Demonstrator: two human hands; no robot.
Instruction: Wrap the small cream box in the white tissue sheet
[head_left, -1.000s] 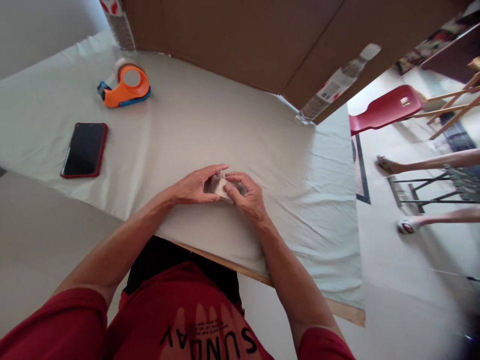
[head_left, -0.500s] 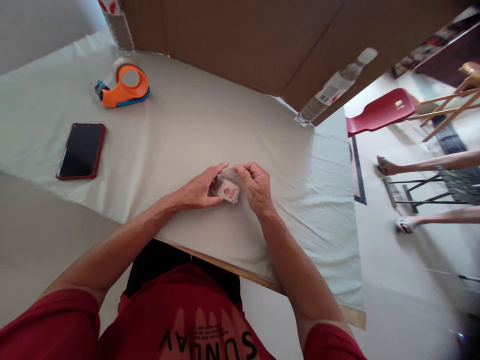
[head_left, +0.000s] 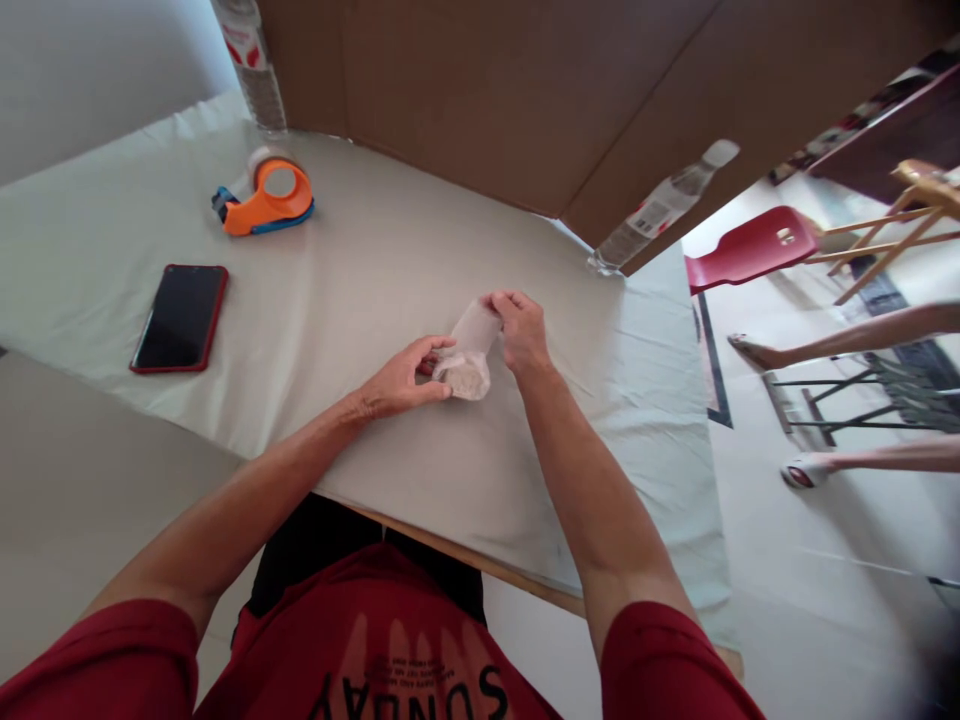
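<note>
Light is soft and bright, the far-right legs (head_left: pixel 885 328) blurred.

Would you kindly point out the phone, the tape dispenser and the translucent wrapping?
Phone (head_left: pixel 180 319): head view, dark screen.
Tape dispenser (head_left: pixel 262 209): head view, orange body.
Translucent wrapping (head_left: pixel 476 328): head view, raised upper part.

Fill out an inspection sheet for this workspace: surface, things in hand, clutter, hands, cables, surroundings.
Surface: table with a pale cloth, wrinkled at the right.
Things in hand: small pale piece with translucent film about it.
Clutter: red-edged phone, orange tape dispenser, left bottle, right bottle; both bottles beside a cardboard panel.
Hands: left hand curved around the piece's left side; right hand pinching the film's far end.
Cables: none identifiable; a thin dark thing at the right edge is blurred.
Surroundings: red chair and another person's legs, right of the table.
</note>
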